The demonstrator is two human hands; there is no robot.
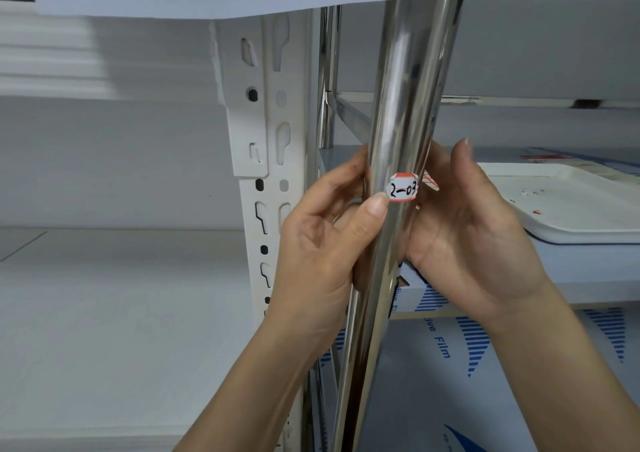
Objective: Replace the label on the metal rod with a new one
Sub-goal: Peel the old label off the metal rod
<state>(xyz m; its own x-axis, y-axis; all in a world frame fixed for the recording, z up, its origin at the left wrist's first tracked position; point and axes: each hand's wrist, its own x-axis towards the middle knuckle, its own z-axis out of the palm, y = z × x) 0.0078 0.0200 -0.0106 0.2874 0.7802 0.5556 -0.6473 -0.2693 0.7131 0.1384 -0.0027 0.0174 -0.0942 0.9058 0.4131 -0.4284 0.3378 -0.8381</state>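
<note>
A shiny metal rod [401,105] runs upright through the middle of the view. A small white label [401,188] with red edges, marked "2-03", is stuck on its front. My left hand [322,243] wraps the rod from the left, with the thumb tip touching the label's left edge. My right hand [474,229] curls behind the rod from the right; a red-striped scrap shows between its fingers and the rod, and the fingertips are hidden.
A white slotted shelf upright [263,160] stands just left of the rod. A thinner chrome post [327,80] is behind. On the right shelf lies a white tray [581,209] with small scraps. Blue-printed protective film [485,347] covers the lower right shelf.
</note>
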